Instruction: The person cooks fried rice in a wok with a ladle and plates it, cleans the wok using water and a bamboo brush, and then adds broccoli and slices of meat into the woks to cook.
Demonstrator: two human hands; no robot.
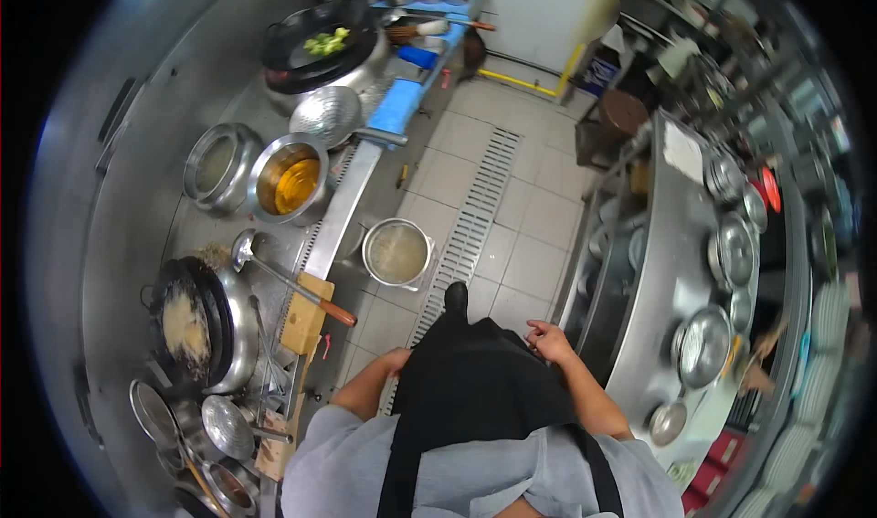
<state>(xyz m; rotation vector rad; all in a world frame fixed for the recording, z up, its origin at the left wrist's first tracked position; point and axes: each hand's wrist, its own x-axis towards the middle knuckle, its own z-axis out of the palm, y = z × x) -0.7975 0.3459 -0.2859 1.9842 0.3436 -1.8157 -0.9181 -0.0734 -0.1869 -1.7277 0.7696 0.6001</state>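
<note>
My right hand point(549, 342) is beside the black apron point(480, 381), its index finger stretched out and nothing visible in it. At the apron's other edge is my left hand point(398, 361), its fingers hidden. Left of me, a ladle point(274, 273) with a wooden handle lies across the stove edge, over a yellow block point(308, 314). A wok point(190, 322) with pale, frothy contents sits beyond it. Farther up are a pot of orange liquid point(295, 185) and a wok with green vegetables point(326, 42).
A pot of cloudy liquid point(397, 252) stands low beside the stove, next to a floor drain grate point(480, 207). On the right runs a steel counter point(653, 271) with metal bowls point(703, 345). Strainers point(227, 426) lie at the lower left. A brown stool point(623, 113) stands farther back.
</note>
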